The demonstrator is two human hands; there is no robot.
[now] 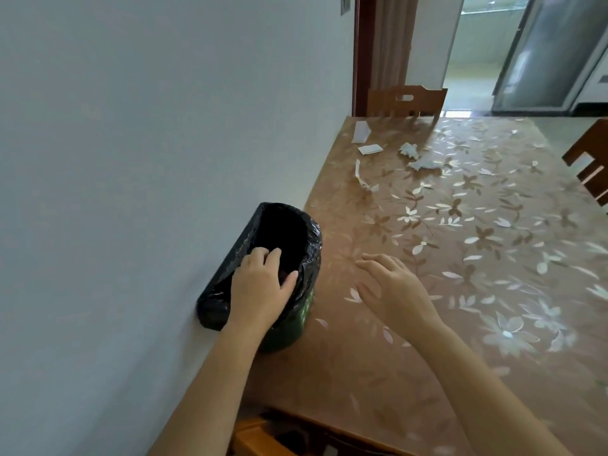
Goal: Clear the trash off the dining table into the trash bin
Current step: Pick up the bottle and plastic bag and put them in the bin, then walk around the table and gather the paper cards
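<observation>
A green trash bin [296, 320] lined with a black bag stands on the near left corner of the dining table [477, 291], against the wall. My left hand [260, 284] grips the bin's near rim, fingers curled over the bag. My right hand [391, 281] hovers open just above the floral tablecloth, right of the bin, holding nothing. Trash lies at the far end: a folded white paper [361, 131], a small white card [370, 149], a crumpled tissue [409, 150], another crumpled piece [424, 164], and a thin torn strip [363, 179].
A wooden chair [406, 101] stands at the table's far end and another [589, 162] along the right side. A white wall [148, 143] runs close along the left. A chair seat [256, 439] shows below the table's near edge. A doorway opens beyond.
</observation>
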